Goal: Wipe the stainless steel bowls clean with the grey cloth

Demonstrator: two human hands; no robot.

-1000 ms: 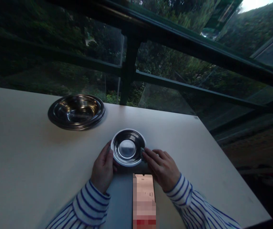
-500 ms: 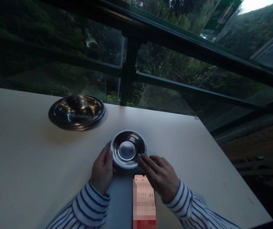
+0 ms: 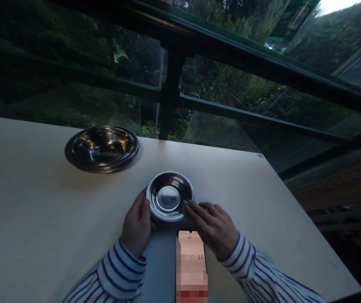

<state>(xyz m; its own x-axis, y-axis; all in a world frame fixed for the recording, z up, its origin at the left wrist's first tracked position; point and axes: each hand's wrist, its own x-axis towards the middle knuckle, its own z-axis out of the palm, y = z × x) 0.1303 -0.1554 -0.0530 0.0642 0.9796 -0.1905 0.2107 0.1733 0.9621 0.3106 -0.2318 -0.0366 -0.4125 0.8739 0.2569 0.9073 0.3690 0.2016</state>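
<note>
Near the middle of a white table [image 3: 262, 219], just beyond a phone [image 3: 190, 244], a round metal bowl [image 3: 168, 198] is held between two hands. The table's far edge runs along a dark window frame [image 3: 172, 80]; its right edge slants down toward the lower right corner. Bare tabletop extends right of the right hand [image 3: 216, 227] and left of the left hand [image 3: 137, 225]; a stack of metal basins [image 3: 104, 169] stands near the far edge, apart from the bowl. The bowl's mouth faces upward and toward the viewer; being circular, it shows no distinct long axis. The phone's long axis runs toward the viewer. The left hand grasps the bowl's left side, thumb at the rim. The right hand pinches a small cloth-like piece [image 3: 185, 203] at the near right part of the rim. Most of this piece is hidden by the fingers, and its material is uncertain. Whether the bowl's base touches the table cannot be told. The phone's lower end is cut off and its screen partly pixelated.
</note>
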